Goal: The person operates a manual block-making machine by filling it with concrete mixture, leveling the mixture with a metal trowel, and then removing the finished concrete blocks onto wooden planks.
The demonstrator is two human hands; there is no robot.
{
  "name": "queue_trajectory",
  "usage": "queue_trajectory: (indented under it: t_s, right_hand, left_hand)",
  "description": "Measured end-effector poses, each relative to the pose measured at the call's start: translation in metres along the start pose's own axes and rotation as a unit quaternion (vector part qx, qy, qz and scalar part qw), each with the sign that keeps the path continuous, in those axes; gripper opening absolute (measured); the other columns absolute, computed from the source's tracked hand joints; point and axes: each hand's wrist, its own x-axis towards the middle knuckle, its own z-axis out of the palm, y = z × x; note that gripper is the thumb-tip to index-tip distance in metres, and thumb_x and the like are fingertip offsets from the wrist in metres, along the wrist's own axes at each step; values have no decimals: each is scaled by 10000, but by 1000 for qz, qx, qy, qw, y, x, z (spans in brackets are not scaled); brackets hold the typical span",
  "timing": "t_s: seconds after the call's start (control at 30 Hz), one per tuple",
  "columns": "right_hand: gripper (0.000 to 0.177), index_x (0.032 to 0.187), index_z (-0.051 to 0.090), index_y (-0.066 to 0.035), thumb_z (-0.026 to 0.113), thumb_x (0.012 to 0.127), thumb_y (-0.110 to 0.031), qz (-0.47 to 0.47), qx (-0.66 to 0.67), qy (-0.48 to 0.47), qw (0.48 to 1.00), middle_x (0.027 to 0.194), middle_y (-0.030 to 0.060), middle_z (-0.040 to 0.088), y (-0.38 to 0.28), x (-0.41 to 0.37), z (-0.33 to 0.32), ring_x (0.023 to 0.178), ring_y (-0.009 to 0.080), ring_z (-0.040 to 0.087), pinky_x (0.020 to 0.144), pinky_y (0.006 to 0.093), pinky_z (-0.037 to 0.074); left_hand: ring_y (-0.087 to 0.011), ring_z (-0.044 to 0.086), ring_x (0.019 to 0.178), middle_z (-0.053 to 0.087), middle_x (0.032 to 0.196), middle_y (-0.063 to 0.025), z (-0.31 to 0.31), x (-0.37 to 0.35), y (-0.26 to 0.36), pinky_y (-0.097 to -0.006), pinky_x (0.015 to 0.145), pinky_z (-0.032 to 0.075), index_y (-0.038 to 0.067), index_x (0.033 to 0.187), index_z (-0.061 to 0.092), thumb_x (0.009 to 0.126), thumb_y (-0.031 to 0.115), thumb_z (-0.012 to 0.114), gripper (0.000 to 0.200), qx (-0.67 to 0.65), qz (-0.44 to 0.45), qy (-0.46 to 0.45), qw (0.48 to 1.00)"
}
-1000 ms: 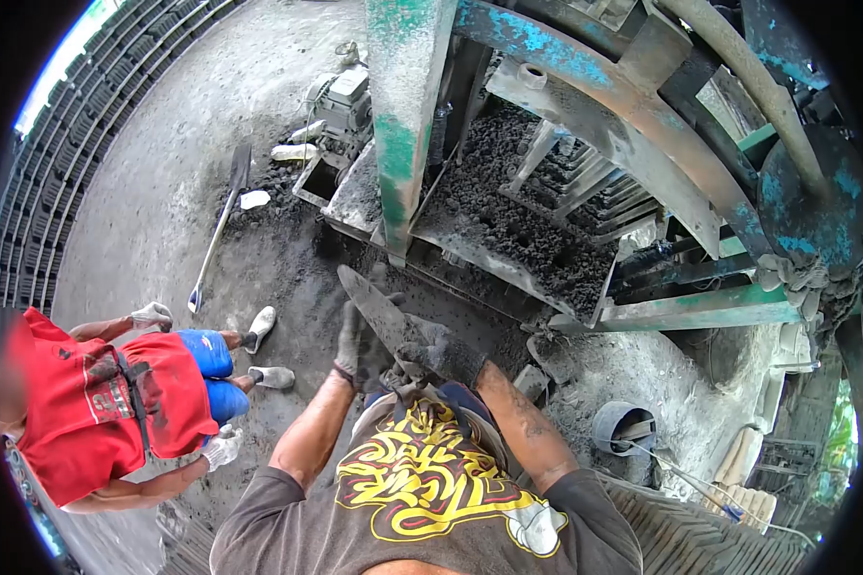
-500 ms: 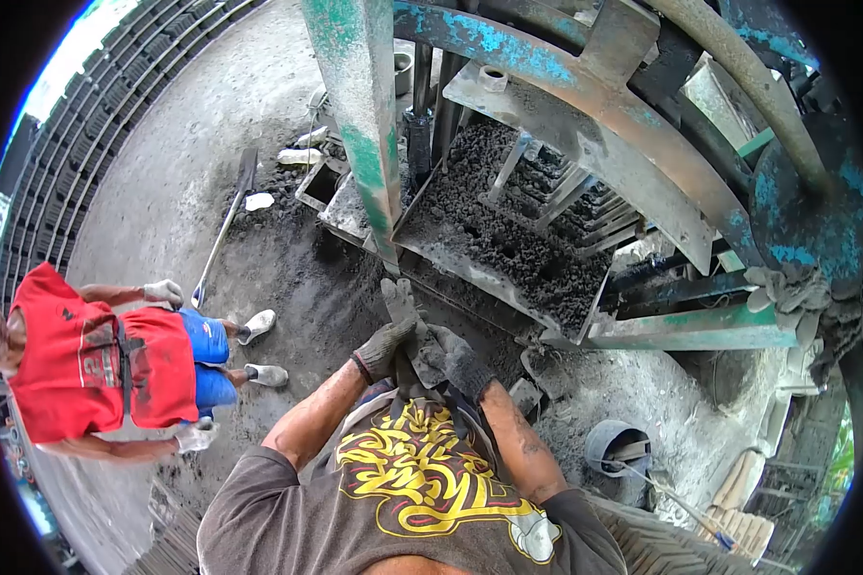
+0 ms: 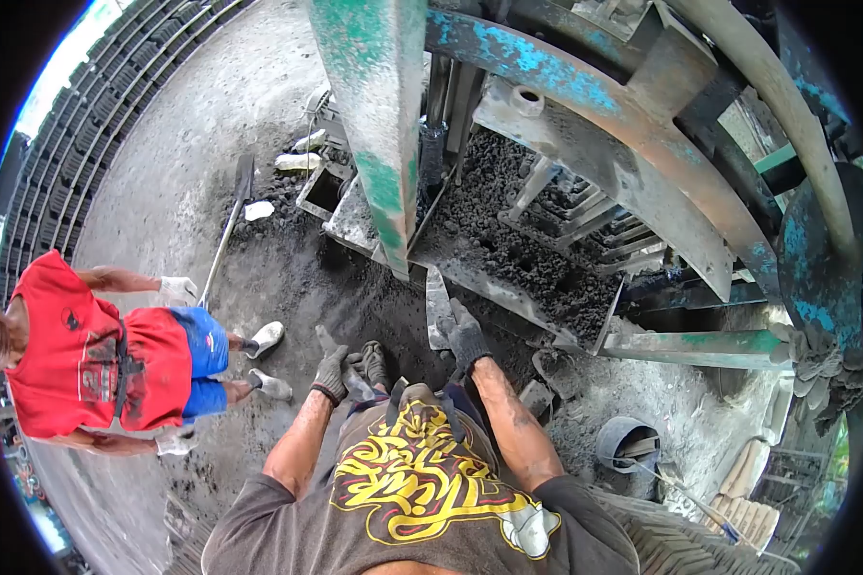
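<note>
My left hand (image 3: 330,372), in a dark grey work glove, is low in front of my body near my shoe (image 3: 374,364). Its fingers are closed round a narrow grey piece (image 3: 358,386), partly hidden by the glove. To the right, my right hand (image 3: 467,343), also gloved, grips a long flat grey strip (image 3: 437,305) that looks like a metal blade. The strip points away from me, its far end near the front edge of a metal tray (image 3: 494,288) heaped with dark, crumbly mix (image 3: 508,220). My hands are apart.
A green-painted post (image 3: 374,125) rises close ahead, beside a blue-flecked curved machine frame (image 3: 633,96). On the left stands a person in a red shirt (image 3: 67,355), with a shovel (image 3: 225,230) on the ground beyond. A bucket (image 3: 625,445) sits at right.
My hands, together before, have separated. The left moved left and down with the narrow piece; the right moved right with the flat strip. The view has shifted slightly.
</note>
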Motion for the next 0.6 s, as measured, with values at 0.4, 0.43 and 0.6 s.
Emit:
queue_trajectory:
  t_s: [0.4,0.43,0.6]
  right_hand:
    - [399,1355,540,-114,498,959,-138,65,124,93,986,730,86,622,3,100,92,431,171,519,331,325,379]
    - [399,1355,540,-114,498,959,-138,68,128,96,985,730,86,622,36,113,101,431,171,519,331,325,379]
    - [466,1409,491,-114,513,943,-95,-151,-78,255,952,753,111,640,94,122,126,414,175,519,344,327,405]
  left_hand:
    - [-275,605,621,634,853,-163,-126,26,94,-439,548,518,48,1072,514,970,344,585,321,38,-13,50,998]
    - [-277,606,624,630,857,-166,-128,25,101,-438,551,518,38,1082,508,969,341,588,333,21,-26,22,999]
    - [-286,610,628,633,871,-171,-106,19,132,-440,553,522,13,1064,521,965,331,596,341,73,16,38,996]
